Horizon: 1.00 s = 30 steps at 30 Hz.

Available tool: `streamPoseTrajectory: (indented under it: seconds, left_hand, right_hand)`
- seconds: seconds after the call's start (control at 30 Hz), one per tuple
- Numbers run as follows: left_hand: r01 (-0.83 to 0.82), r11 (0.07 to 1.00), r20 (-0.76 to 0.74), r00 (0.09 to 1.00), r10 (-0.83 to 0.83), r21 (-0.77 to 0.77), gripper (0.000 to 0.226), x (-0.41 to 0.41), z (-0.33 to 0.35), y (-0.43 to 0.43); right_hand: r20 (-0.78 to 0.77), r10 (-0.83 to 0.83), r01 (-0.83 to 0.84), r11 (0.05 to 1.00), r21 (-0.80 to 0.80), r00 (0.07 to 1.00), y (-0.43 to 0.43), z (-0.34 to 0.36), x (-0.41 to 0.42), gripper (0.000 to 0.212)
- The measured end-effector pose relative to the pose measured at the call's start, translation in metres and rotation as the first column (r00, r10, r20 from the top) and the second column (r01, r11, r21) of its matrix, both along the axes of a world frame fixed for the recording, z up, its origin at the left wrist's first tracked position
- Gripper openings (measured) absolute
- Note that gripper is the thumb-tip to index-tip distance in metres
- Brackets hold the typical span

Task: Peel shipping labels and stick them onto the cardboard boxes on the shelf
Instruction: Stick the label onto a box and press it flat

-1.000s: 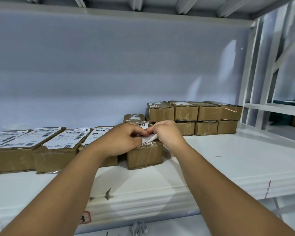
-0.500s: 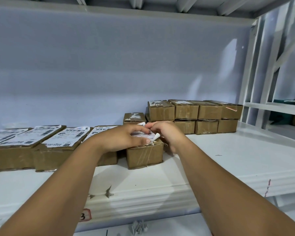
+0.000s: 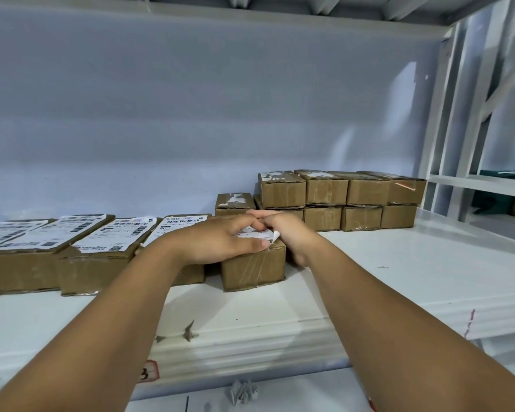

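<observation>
A small cardboard box (image 3: 254,267) stands on the white shelf (image 3: 399,278) in front of me. A white shipping label (image 3: 256,234) lies on its top, its right corner curled up. My left hand (image 3: 217,242) lies flat on the label with its fingers straight. My right hand (image 3: 289,233) is curled at the box's right edge and pinches the label's far right end. To the left stand several boxes (image 3: 98,254) with labels on their tops.
A double row of unlabelled boxes (image 3: 339,200) is stacked at the back right, one single box (image 3: 235,203) just behind my hands. A white upright post (image 3: 446,120) bounds the shelf at the right. A crumpled paper scrap (image 3: 243,392) lies below the shelf edge.
Both hands have lowered the label from above the box onto its top. My left hand has flattened over it and my right hand has shifted to the right edge.
</observation>
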State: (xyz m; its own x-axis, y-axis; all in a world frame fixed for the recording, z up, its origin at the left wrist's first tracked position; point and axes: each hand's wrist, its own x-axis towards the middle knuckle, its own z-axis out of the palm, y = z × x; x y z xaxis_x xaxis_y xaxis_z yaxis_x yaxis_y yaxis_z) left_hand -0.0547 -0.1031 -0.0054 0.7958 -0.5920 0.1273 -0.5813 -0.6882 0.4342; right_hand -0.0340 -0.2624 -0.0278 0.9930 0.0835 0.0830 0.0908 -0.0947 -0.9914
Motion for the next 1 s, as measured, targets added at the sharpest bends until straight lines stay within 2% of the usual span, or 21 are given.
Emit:
streamPoseTrajectory:
  seconds: [0.23, 0.4, 0.5, 0.67, 0.83, 0.9, 1.0]
  left_hand:
    - [-0.045, 0.999, -0.067, 0.997, 0.043, -0.023, 0.039, -0.003, 0.003, -0.001]
    - [-0.148, 0.988, -0.028, 0.988, 0.149, 0.046, 0.076, -0.004, 0.006, -0.007]
    - [-0.17, 0.984, -0.067, 0.983, 0.174, 0.059, 0.087, -0.002, 0.007, -0.006]
    - [-0.18, 0.983, -0.115, 0.977, 0.182, 0.025, 0.067, -0.006, 0.01, -0.007]
    - [-0.168, 0.985, -0.137, 0.976, 0.171, 0.031, 0.063, -0.009, 0.012, -0.007]
    - [-0.155, 0.987, -0.185, 0.972, 0.148, -0.027, 0.053, -0.01, 0.012, -0.005]
    - [-0.147, 0.969, -0.302, 0.95, 0.082, -0.197, 0.031, -0.011, 0.012, -0.001]
  right_hand:
    - [-0.013, 0.053, -0.053, 0.998, -0.021, 0.999, -0.001, 0.0, 0.001, 0.047]
    - [-0.037, 0.011, -0.014, 0.998, -0.068, 0.999, -0.006, -0.001, 0.005, 0.04]
    - [-0.089, 0.093, -0.091, 0.995, 0.03, 0.992, -0.012, 0.001, -0.002, 0.038]
    - [-0.137, 0.268, -0.251, 0.959, 0.128, 0.954, -0.029, 0.004, -0.018, 0.048]
    - [-0.145, 0.385, -0.354, 0.913, 0.202, 0.911, -0.04, 0.003, -0.024, 0.067]
    - [-0.134, 0.397, -0.367, 0.908, 0.2, 0.908, -0.04, 0.003, -0.026, 0.07]
    - [-0.117, 0.401, -0.378, 0.909, 0.177, 0.909, -0.036, 0.004, -0.028, 0.058]
